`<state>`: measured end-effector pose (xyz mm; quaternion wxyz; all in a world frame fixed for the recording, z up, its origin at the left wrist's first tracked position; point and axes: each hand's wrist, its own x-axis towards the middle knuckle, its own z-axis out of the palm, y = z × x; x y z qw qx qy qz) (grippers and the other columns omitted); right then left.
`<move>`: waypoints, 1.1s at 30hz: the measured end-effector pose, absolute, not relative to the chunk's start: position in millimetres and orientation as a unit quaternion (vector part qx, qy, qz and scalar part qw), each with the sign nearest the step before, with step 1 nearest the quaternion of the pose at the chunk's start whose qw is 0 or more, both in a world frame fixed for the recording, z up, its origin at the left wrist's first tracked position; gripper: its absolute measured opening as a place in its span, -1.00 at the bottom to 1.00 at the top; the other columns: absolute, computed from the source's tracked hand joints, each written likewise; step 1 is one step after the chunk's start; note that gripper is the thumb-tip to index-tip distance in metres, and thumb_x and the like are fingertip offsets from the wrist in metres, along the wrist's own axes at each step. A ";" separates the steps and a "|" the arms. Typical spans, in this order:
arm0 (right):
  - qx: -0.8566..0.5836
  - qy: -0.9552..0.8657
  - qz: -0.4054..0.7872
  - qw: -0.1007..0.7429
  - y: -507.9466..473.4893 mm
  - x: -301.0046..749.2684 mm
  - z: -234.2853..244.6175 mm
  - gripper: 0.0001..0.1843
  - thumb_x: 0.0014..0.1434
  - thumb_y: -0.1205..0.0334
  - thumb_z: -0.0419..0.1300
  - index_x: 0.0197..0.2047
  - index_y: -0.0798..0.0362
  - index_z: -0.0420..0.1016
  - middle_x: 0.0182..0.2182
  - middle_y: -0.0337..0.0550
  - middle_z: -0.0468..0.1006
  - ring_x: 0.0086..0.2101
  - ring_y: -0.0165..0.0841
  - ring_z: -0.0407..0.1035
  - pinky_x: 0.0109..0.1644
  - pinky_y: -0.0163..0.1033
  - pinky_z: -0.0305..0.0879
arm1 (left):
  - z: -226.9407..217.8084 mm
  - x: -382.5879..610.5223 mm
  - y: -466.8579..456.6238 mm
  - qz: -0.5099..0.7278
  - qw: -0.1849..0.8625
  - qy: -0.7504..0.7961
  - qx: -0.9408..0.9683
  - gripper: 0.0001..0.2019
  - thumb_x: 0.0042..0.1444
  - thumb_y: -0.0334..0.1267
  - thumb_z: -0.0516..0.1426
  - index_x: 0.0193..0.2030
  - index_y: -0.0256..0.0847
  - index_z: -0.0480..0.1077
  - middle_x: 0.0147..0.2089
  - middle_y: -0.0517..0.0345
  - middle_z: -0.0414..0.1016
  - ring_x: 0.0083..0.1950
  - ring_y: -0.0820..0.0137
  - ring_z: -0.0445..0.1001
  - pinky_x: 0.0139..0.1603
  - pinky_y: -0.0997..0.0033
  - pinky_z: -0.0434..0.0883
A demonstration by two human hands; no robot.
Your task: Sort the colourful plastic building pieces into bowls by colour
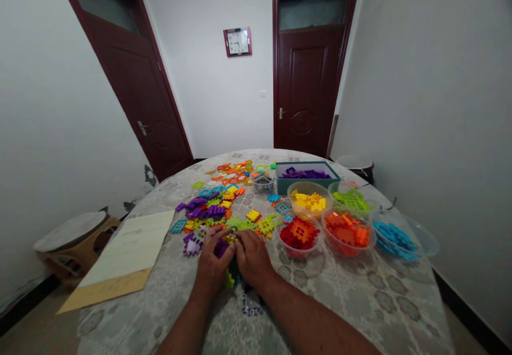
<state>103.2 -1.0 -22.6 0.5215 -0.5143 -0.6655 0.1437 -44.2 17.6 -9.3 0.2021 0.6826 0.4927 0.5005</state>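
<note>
My left hand point(213, 263) and my right hand point(253, 258) meet near the front middle of the table, fingers curled in a pinch. Between them are small interlocking plastic building pieces, among them a purple one point(221, 247). My fingers hide most of their shape, and whether they are joined cannot be made out. Below my hands a lime green piece point(229, 280) shows, and a dark notched piece point(252, 308) lies by my right wrist. Just beyond my fingers spreads a loose pile of mixed pieces, with a purple cluster point(204, 209) and a lime green piece point(240, 223).
At the right stand clear bowls of red pieces point(300, 232), orange pieces point(347, 231), yellow pieces point(308, 201), lime green pieces point(351, 199) and blue pieces point(396, 239). Behind them sits a green box point(308, 185) with purple pieces. Papers point(128, 245) lie left; a stool point(74, 232) stands beside the table.
</note>
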 end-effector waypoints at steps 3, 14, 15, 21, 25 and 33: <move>-0.525 -0.640 0.154 0.539 -1.3 103.4 -21.3 -0.72 0.38 0.35 0.09 0.05 -0.01 0.55 -0.05 -0.04 0.63 0.00 -0.19 0.49 0.21 -0.03 0.36 | -9.5 -46.8 19.3 0.503 0.219 0.494 0.674 -0.59 0.16 -0.04 0.23 0.11 -0.12 0.58 0.30 -0.06 0.48 0.38 0.06 0.41 0.50 -0.10 0.24; -0.522 -0.613 0.140 0.576 -5.7 105.0 -21.6 -0.84 0.35 0.29 0.19 -0.03 -0.03 0.54 -0.14 -0.12 0.60 -0.09 -0.22 0.49 0.07 -0.12 0.40 | -3.5 -42.5 16.2 0.534 0.295 0.509 0.607 -0.69 0.06 -0.09 0.29 -0.07 -0.14 0.55 0.09 -0.08 0.58 0.21 0.01 0.50 0.38 -0.12 0.32; -0.517 -0.617 0.132 0.578 -6.6 105.6 -20.8 -0.85 0.34 0.30 0.20 -0.04 -0.04 0.53 -0.14 -0.12 0.60 -0.09 -0.22 0.49 0.07 -0.12 0.40 | -3.3 -42.0 15.3 0.533 0.298 0.508 0.607 -0.69 0.05 -0.09 0.29 -0.07 -0.13 0.54 0.06 -0.07 0.58 0.18 0.02 0.51 0.36 -0.11 0.33; -0.454 -0.666 0.073 0.587 -11.6 110.6 -15.4 -0.78 0.34 0.38 0.14 -0.01 -0.07 0.49 -0.11 -0.10 0.57 -0.06 -0.22 0.45 0.10 -0.09 0.41 | -4.0 -40.8 13.7 0.534 0.309 0.494 0.613 -0.68 0.04 -0.13 0.28 -0.06 -0.14 0.51 0.06 -0.08 0.56 0.17 0.03 0.50 0.34 -0.07 0.35; -0.436 -0.678 0.064 0.588 -11.3 112.4 -14.7 -0.78 0.37 0.38 0.12 0.00 -0.07 0.48 -0.11 -0.10 0.57 -0.06 -0.23 0.46 0.12 -0.08 0.41 | -1.1 -40.6 13.7 0.522 0.329 0.490 0.616 -0.69 0.07 -0.14 0.27 -0.04 -0.15 0.49 0.03 -0.05 0.56 0.13 0.06 0.52 0.29 -0.03 0.38; -0.500 -0.648 0.115 0.563 -8.6 117.4 -15.3 -0.83 0.33 0.31 0.17 -0.03 -0.03 0.50 -0.12 -0.10 0.58 -0.07 -0.23 0.47 0.11 -0.11 0.40 | -1.1 -34.3 14.6 0.537 0.318 0.503 0.598 -0.78 0.09 -0.16 0.26 -0.13 -0.13 0.46 -0.06 0.04 0.53 0.04 0.14 0.50 0.23 0.05 0.38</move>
